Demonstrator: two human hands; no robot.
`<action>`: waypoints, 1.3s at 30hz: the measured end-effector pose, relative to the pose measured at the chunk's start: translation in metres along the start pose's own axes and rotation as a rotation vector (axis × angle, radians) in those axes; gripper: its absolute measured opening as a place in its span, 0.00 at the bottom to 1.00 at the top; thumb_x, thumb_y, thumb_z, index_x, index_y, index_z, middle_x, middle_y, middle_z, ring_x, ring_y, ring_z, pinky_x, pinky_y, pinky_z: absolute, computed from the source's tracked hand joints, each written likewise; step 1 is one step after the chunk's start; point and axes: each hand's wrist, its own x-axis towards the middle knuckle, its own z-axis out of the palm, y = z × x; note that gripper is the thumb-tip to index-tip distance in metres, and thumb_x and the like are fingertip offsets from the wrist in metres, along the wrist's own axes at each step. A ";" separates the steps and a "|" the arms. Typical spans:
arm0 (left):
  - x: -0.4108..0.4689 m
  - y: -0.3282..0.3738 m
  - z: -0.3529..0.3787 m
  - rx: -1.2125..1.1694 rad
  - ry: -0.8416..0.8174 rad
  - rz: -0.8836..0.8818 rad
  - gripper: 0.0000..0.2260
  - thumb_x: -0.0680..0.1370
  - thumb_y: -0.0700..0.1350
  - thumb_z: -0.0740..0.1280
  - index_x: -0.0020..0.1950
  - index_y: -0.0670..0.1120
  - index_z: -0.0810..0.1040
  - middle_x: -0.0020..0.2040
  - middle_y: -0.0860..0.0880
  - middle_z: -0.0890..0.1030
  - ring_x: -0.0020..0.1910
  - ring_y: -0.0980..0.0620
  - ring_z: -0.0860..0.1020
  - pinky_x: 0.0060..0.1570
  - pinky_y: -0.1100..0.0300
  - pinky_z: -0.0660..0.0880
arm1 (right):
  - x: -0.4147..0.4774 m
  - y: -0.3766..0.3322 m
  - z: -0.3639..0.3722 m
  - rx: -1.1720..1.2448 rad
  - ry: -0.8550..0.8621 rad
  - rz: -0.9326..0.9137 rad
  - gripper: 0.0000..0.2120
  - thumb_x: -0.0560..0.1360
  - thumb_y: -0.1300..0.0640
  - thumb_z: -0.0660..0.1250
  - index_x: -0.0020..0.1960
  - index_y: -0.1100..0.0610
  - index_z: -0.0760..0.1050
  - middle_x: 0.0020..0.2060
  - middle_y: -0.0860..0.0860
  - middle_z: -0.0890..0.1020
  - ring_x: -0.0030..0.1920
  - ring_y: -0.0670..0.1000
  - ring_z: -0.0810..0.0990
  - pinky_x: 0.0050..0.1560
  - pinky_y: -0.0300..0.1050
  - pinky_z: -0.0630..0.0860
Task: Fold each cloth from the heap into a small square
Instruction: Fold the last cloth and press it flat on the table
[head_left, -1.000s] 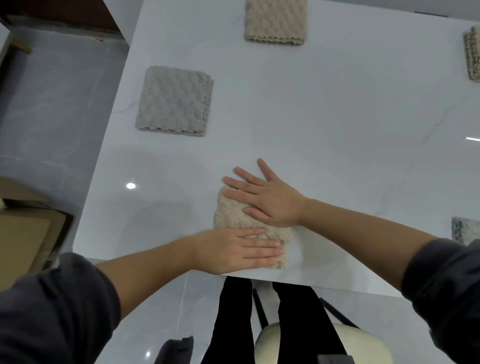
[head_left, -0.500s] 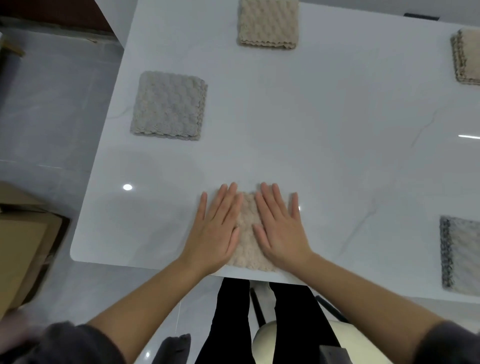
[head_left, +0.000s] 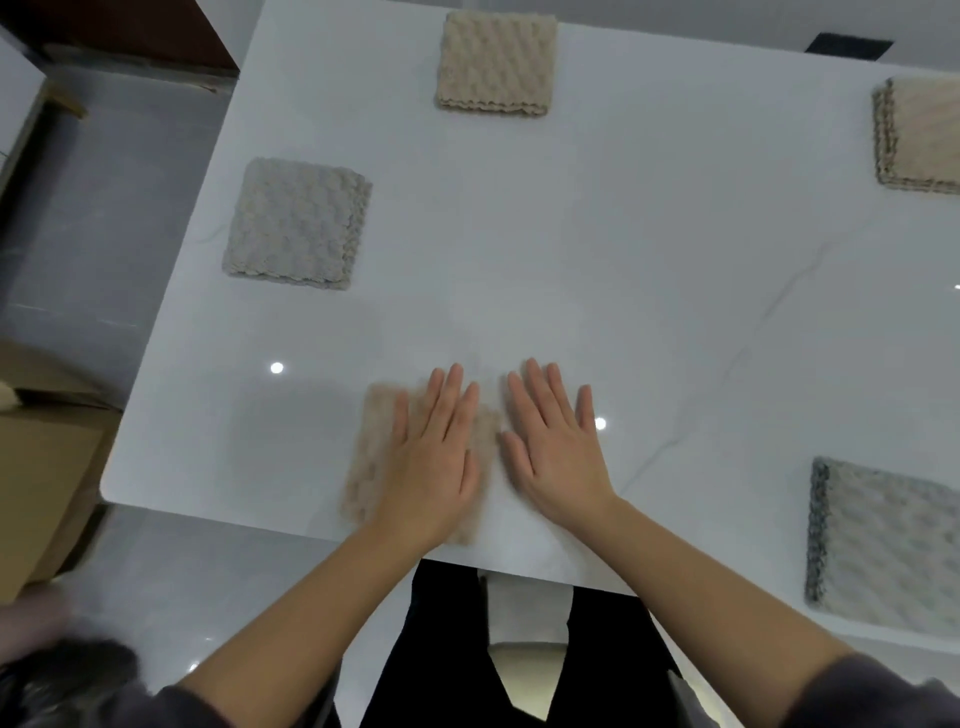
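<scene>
A blurred beige cloth (head_left: 370, 457) is pressed flat under the left hand (head_left: 434, 462). The right hand (head_left: 558, 452) is laid on the white table (head_left: 675, 312) just right of that cloth, with fingers straight.

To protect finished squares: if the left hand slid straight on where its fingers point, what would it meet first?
After bare table, the left hand probably meets the folded beige cloth at the far edge.

Dim cool light, glare spots, motion blur
</scene>
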 end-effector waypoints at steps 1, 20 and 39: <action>0.003 0.015 0.005 -0.018 -0.005 -0.023 0.28 0.78 0.47 0.50 0.78 0.44 0.54 0.80 0.46 0.49 0.79 0.48 0.44 0.75 0.45 0.44 | -0.002 0.011 -0.007 -0.008 -0.014 -0.006 0.28 0.81 0.45 0.44 0.79 0.52 0.49 0.79 0.52 0.48 0.78 0.53 0.41 0.75 0.61 0.41; 0.090 0.210 0.086 -0.054 -0.048 -0.104 0.28 0.76 0.47 0.50 0.77 0.43 0.61 0.79 0.42 0.54 0.79 0.46 0.47 0.75 0.43 0.47 | -0.033 0.205 -0.082 -0.179 -0.009 0.064 0.26 0.80 0.49 0.53 0.77 0.55 0.59 0.78 0.57 0.56 0.78 0.59 0.51 0.73 0.66 0.50; 0.080 0.351 0.131 -0.292 0.196 -0.085 0.22 0.81 0.43 0.53 0.76 0.45 0.63 0.77 0.48 0.63 0.75 0.57 0.60 0.75 0.44 0.51 | -0.112 0.351 -0.146 -0.053 -0.085 -0.053 0.27 0.82 0.46 0.43 0.79 0.51 0.51 0.79 0.51 0.51 0.79 0.51 0.44 0.77 0.55 0.43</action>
